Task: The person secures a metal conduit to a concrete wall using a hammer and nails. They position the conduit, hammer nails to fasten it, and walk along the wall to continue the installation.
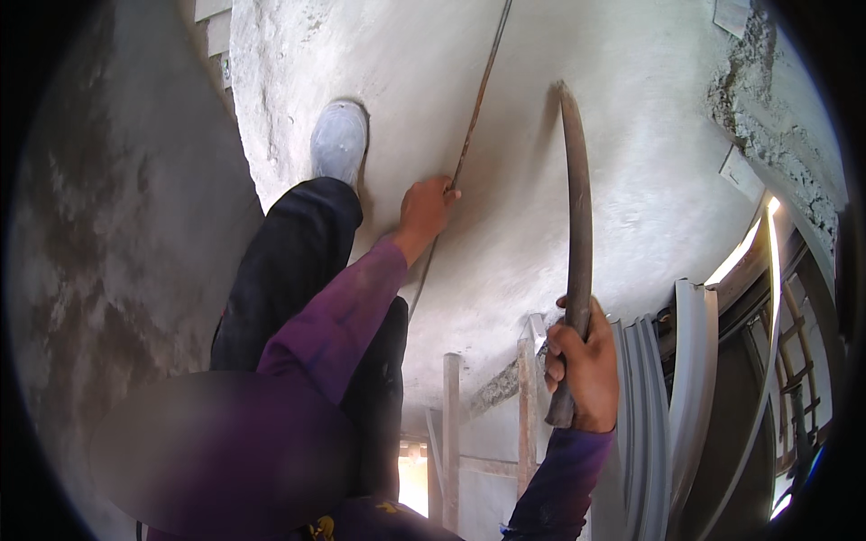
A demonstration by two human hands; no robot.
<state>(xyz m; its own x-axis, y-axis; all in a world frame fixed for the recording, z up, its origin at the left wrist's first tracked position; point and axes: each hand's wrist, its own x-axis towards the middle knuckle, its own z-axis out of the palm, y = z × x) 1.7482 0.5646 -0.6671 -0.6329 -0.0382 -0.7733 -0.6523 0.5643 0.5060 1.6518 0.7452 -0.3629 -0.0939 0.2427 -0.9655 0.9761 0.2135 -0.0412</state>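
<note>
My left hand (426, 213), in a purple sleeve, is closed on a thin rusty metal rod (480, 95) that runs up the pale concrete surface (649, 126) to the top edge and down past my wrist. On the right, my right hand (582, 365) grips the lower end of a thicker brown-grey bar (575, 180), which looks slightly curved and rises to a tapered tip. My left foot in a grey shoe (338, 140) rests on the pale surface near its left edge, left of the rod.
A grey, stained surface (108, 225) fills the left side. Wooden posts (526, 406) show at the bottom centre, with grey corrugated sheets (645, 406) beside them. A rough broken edge (753, 99) runs along the upper right, and a grid frame (798, 352) shows at the far right.
</note>
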